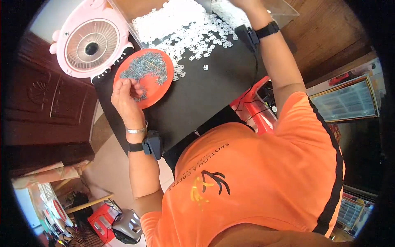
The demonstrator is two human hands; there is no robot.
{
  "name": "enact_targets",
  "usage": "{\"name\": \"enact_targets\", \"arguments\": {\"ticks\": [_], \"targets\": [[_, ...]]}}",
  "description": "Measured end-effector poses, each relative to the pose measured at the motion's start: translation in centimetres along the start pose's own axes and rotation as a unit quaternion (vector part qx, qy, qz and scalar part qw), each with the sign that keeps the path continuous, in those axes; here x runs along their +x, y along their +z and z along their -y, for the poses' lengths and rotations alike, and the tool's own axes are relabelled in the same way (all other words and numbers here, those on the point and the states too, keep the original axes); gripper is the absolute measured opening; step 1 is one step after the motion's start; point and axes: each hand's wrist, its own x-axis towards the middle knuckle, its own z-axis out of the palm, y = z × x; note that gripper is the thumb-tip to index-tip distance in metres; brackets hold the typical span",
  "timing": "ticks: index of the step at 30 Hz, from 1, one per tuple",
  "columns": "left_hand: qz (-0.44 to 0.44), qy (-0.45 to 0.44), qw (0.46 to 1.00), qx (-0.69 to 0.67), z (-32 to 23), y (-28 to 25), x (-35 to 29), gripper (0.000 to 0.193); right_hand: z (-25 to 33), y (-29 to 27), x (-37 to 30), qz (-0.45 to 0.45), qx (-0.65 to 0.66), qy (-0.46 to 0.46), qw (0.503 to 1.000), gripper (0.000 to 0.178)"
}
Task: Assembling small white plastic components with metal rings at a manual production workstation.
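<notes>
L hand point(125, 95) curled over orange plate point(145, 77) of small metal bits point(146, 68) at black table point(214, 90) left edge, pinching some. R hand cut off at top; grip can't tell.

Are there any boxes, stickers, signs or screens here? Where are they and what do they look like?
Clear plastic box: top of the black table, see-through, holding small white plastic pieces.
Printed design on the orange shirt: dark lettering with a black and yellow figure, on the chest.
Glass-fronted case: right side, gold frame, contents too blurred to tell.
No screens or signs show.
</notes>
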Motion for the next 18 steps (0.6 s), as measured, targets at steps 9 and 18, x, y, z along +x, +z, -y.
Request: {"name": "enact_targets", "arguments": {"ticks": [9, 18], "targets": [[0.001, -0.015, 0.999, 0.030, 0.4, -0.1, 0.2, 0.020, 5.1, 8.6, -5.3, 0.319, 0.121, -0.147, 0.928, 0.029], [0.010, -0.035, 0.998, 0.048, 0.7, -0.2, 0.4, 0.019, 6.1, 10.7, -6.0, 0.271, 0.116, -0.186, 0.937, 0.022]]}}
